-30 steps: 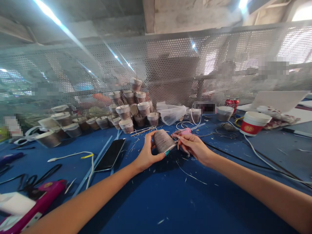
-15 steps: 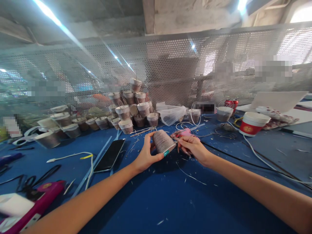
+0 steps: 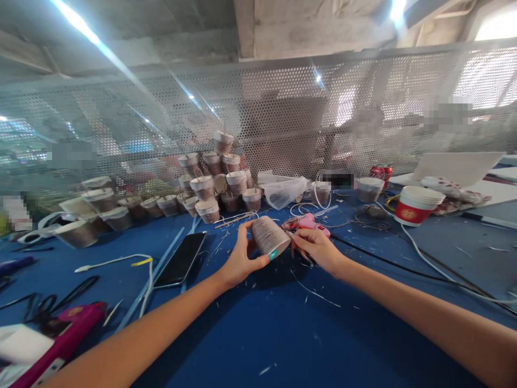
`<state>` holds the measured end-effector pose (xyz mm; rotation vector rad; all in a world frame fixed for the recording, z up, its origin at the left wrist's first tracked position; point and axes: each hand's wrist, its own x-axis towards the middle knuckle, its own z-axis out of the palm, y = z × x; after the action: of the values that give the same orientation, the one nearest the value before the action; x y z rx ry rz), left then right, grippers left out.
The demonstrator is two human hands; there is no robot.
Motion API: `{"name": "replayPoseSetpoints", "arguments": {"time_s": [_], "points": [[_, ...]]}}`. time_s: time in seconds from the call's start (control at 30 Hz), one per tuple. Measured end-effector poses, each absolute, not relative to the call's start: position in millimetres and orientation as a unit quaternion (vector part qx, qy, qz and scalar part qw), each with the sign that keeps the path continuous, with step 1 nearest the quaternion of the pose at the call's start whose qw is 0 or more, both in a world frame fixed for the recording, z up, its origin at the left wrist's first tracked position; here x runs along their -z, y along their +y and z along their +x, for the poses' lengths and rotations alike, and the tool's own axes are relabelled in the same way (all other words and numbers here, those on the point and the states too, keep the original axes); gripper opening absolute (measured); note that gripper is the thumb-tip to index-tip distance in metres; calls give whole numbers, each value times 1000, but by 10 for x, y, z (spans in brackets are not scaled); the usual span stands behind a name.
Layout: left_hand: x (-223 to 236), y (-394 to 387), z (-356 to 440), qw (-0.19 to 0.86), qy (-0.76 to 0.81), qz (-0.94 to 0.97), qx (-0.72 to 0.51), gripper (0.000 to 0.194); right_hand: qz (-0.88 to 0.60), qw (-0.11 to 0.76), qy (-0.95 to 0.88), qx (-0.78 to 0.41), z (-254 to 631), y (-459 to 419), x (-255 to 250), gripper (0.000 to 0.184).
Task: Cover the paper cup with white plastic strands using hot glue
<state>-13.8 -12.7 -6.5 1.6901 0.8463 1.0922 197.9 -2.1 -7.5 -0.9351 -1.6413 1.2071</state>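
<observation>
My left hand (image 3: 239, 260) is closed around a small cup (image 3: 267, 235) wrapped in grey-brown yarn. The cup lies tilted on its side above the blue table, its wide rim towards the right. My left thumb, with a teal nail, presses near the rim. At that rim the fingertips of my right hand (image 3: 317, 250) are pinched together, close against the cup's edge; what lies between them is too small to make out. Just behind my right hand, a pink glue gun (image 3: 309, 222) rests on the table, partly covered by the fingers.
Wrapped cups (image 3: 203, 187) are stacked at the back, more (image 3: 76, 233) at left. A phone (image 3: 181, 260) lies left of my hands, near a magenta tool (image 3: 76, 328). Cords (image 3: 388, 258) cross the right side, by paper cups (image 3: 418, 206). A perforated metal screen (image 3: 283, 118) stands behind.
My right fingers have shifted slightly at the cup's rim, and the cup has turned a little in my left hand. The rest of the table is the same.
</observation>
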Motion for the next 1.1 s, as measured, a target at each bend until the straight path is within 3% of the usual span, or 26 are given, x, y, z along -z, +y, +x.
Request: {"name": "replayPoseSetpoints", "arguments": {"time_s": [0.4, 0.77, 0.9, 1.1], "points": [[50, -134, -99, 474, 335, 680, -447, 79, -385, 440, -703, -405, 1983, -39, 69, 43], [77, -111, -101, 449, 343, 691, -451, 77, -472, 476, -727, -148, 2050, -115, 80, 29], [73, -110, -111, 475, 343, 671, -454, 77, -430, 484, -740, -183, 2085, -155, 49, 33], [56, -122, -112, 463, 338, 678, -460, 80, -306, 468, -757, -338, 2030, -209, 85, 55]]}}
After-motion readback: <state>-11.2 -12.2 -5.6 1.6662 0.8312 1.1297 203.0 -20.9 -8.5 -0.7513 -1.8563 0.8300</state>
